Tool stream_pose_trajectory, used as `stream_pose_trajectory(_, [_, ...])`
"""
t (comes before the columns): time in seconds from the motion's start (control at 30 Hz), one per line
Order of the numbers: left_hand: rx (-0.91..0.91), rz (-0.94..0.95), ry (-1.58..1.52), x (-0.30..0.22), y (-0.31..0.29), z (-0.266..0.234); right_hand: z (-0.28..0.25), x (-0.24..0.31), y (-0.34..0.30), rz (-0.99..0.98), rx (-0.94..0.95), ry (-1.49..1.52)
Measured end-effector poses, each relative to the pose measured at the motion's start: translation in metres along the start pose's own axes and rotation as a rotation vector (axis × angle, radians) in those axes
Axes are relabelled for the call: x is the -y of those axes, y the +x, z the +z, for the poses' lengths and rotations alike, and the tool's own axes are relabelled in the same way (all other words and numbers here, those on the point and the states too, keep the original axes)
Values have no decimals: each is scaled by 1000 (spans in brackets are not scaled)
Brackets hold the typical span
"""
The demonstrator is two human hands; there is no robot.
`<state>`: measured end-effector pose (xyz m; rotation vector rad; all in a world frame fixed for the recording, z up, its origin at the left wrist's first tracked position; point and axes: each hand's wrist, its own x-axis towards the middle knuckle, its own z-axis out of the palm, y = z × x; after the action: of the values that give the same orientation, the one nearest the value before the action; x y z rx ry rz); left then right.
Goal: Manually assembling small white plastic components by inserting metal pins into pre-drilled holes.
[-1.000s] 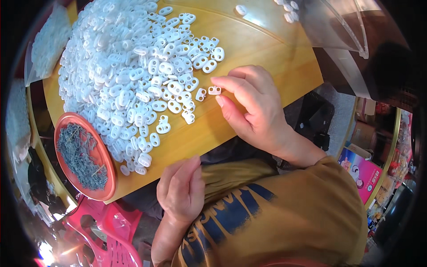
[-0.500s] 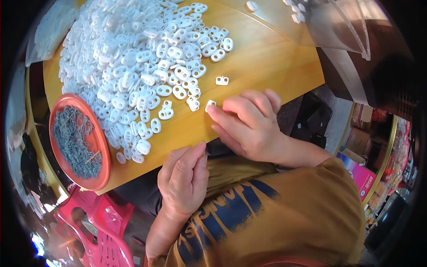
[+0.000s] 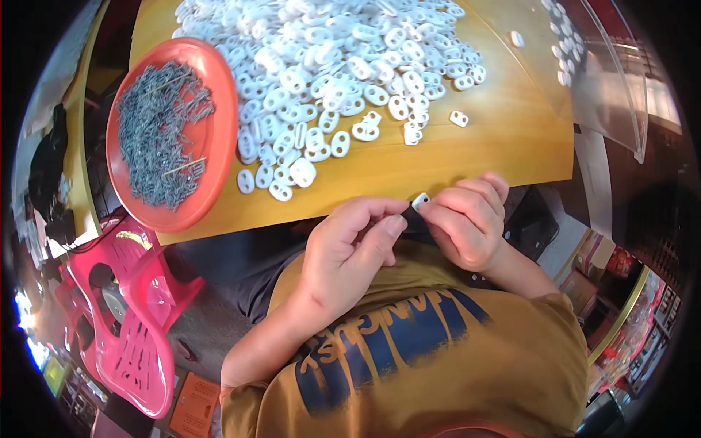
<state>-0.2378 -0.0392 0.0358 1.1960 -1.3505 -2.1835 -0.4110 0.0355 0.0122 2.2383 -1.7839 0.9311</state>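
Observation:
A small white plastic two-hole cord lock (image 3: 420,201) is pinched between the thumb and fingers of my right hand (image 3: 467,225), just off the table's near edge. My left hand (image 3: 349,247) is beside it, index fingertip close to the piece. Its thumb and fingers are drawn together; anything between them is too small to make out. A big heap of white two-hole pieces (image 3: 321,66) covers the far middle of the table. One separate cord lock (image 3: 458,118) lies to the right of the heap, its top part fitted in.
An orange-red plate (image 3: 225,109) of small grey metal springs (image 3: 157,135) stands at the table's left edge. Several white pieces (image 3: 566,47) lie at the far right by a clear plastic bin (image 3: 617,80). A pink plastic chair (image 3: 135,328) is below left of the wooden table (image 3: 511,157).
My hands have come together around the white cord lock, the right drawing back from the table and the left moving toward it. The whole view has shifted, with the table now farther up.

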Motion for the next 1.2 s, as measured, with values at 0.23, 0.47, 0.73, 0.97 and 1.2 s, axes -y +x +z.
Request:
stream_pose_trajectory(0.23, [84,0,-49,1,0,-3,11,-3,9,11,86,85])
stream_pose_trajectory(0.47, [-167,322,344,17,-10,-13,15,-3,8,-19,10,94])
stream_pose_trajectory(0.73, [-228,806,1080,10,8,1,13,-5,5,-25,-16,118])
stream_pose_trajectory(0.97, [-177,799,1198,16,7,-1,13,-3,1,42,-38,66])
stream_pose_trajectory(1.2, [-145,751,1088,21,0,-3,19,0,0,-33,-75,-9])
